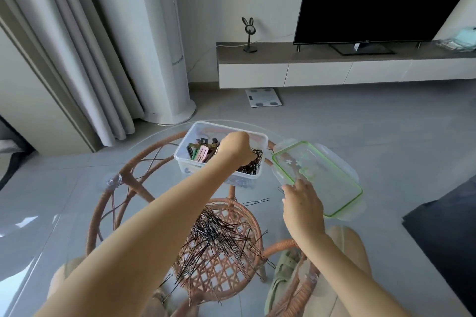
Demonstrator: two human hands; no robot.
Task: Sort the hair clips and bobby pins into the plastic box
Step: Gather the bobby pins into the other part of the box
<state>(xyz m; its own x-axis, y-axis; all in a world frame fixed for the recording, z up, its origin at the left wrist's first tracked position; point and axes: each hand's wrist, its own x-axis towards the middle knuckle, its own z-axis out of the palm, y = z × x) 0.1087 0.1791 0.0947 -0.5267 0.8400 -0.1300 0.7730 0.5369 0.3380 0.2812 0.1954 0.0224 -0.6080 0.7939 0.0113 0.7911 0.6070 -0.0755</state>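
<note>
A clear plastic box (180, 159) stands on the far side of the round glass table (77, 216). Its left part holds coloured hair clips (202, 153); its right part holds a dark bundle of bobby pins (251, 168). My left hand (235, 148) reaches into the box over that bundle, its fingers curled down around pins that stick out on the right. A big loose pile of bobby pins (219, 239) lies on the glass near me. My right hand (302, 204) rests with fingers spread at the near-left corner of the green-rimmed lid (332, 185).
One stray bobby pin (256, 201) lies between the box and the pile. Under the glass is a rattan frame (128, 175). Beyond the table are a bathroom scale (262, 97) on the floor, a low TV cabinet (334, 73) and a tower fan (164, 59).
</note>
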